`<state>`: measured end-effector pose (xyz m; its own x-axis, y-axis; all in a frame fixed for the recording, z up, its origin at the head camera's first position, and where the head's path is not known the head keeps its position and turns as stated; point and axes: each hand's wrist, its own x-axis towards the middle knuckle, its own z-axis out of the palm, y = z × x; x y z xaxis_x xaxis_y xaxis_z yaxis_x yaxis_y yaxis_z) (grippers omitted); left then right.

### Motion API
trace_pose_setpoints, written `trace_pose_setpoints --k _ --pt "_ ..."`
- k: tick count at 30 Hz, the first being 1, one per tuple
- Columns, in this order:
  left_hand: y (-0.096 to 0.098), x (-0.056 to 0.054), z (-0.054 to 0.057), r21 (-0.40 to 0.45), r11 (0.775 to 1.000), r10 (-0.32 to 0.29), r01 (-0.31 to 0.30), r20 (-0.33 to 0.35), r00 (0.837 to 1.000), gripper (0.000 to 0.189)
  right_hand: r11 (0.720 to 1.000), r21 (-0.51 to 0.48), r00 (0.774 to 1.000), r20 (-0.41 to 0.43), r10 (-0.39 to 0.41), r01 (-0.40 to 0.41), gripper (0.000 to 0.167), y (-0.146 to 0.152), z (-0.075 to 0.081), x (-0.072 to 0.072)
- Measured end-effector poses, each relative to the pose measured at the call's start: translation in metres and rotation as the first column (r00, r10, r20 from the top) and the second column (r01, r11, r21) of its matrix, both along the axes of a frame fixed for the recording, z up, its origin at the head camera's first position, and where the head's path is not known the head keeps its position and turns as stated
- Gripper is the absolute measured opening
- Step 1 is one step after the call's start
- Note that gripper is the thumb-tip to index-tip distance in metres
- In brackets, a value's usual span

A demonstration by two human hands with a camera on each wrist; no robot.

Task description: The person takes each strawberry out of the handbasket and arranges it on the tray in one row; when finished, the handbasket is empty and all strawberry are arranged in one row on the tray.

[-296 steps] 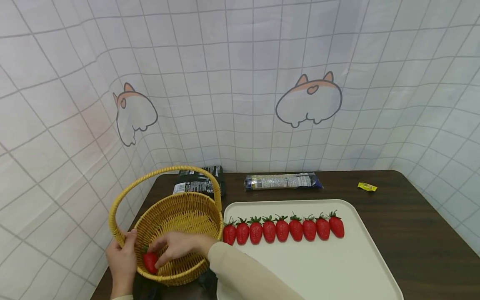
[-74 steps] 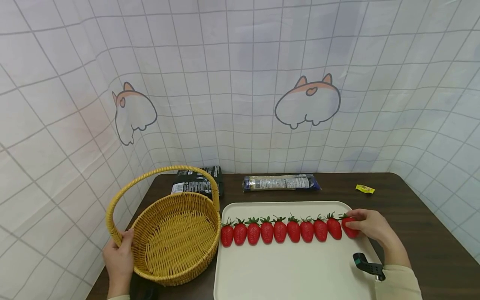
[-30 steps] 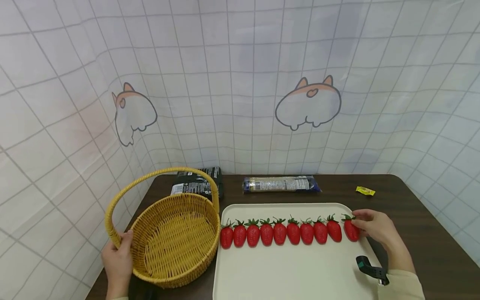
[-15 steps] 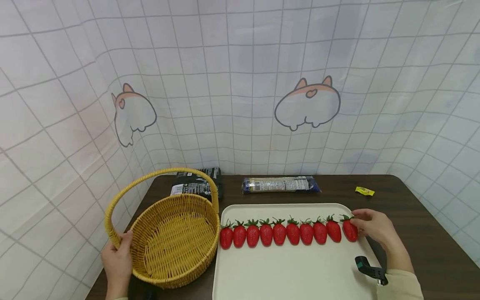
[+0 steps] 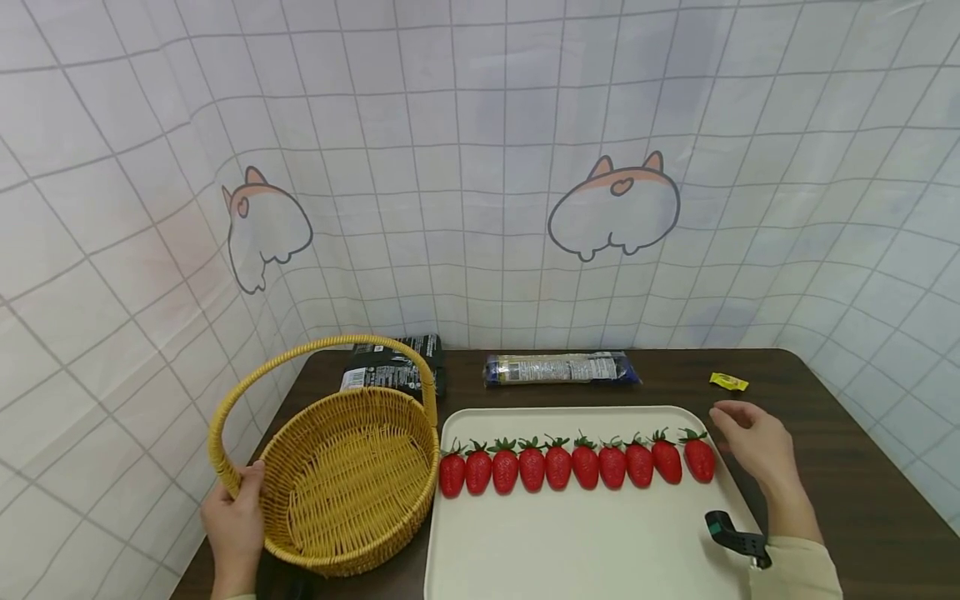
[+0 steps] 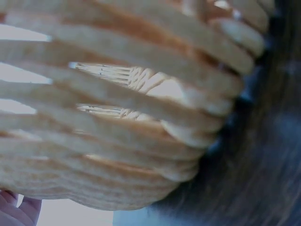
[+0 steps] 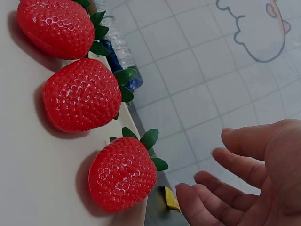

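My left hand grips the left side of a yellow wicker basket, near the foot of its tall arched handle. Nothing lies inside the basket. In the left wrist view the woven basket wall fills most of the frame, with a bit of the fingers low at the left. Several red strawberries with green leaves form a row along the back of a cream tray. Just right of the last strawberry, my right hand is raised with relaxed fingers, holding nothing. The right wrist view shows a gap between fingers and strawberry.
Behind the tray lies a long clear-and-blue packet. A black package sits behind the basket. The small yellow wrapper is at the back right of the dark wooden table. A gridded curtain surrounds the table.
A strawberry from the basket now lies at the right end of the row. My right hand has let go of it and moved up and right. The left hand keeps its grip.
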<state>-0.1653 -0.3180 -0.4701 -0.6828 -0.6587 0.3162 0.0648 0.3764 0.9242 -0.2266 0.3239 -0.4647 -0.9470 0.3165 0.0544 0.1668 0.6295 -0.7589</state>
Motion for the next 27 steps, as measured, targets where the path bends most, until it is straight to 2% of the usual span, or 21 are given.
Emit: trace_pose_setpoints --k 7,10,14,19,25,27 --pt "-0.005 0.002 0.002 -0.006 1.000 0.030 -0.030 -0.008 1.000 0.035 0.998 -0.024 0.996 -0.062 -0.067 0.065 0.047 -0.013 0.006 -0.007" --pt "-0.004 -0.001 0.002 0.001 1.000 0.019 -0.019 -0.021 1.000 0.035 0.998 -0.005 0.995 -0.077 -0.058 0.058 0.045 -0.018 0.008 -0.008" --pt "-0.002 -0.004 0.002 0.010 1.000 0.009 -0.009 -0.015 1.000 0.036 1.000 0.018 0.997 -0.079 -0.005 0.006 0.044 -0.028 0.011 -0.006" --pt "0.003 -0.007 0.002 0.023 1.000 -0.016 0.017 -0.047 0.999 0.031 0.998 0.027 0.990 -0.125 0.064 -0.061 0.042 -0.040 0.020 -0.004" --pt "0.007 0.003 0.005 0.064 0.996 -0.060 0.064 -0.065 0.996 0.030 0.991 -0.013 0.981 -0.139 0.131 -0.134 0.043 -0.057 0.026 -0.004" --pt "0.010 0.009 0.010 0.101 0.991 -0.071 0.083 -0.112 0.991 0.037 0.989 -0.025 0.978 -0.151 0.144 -0.149 0.043 -0.062 0.028 -0.004"
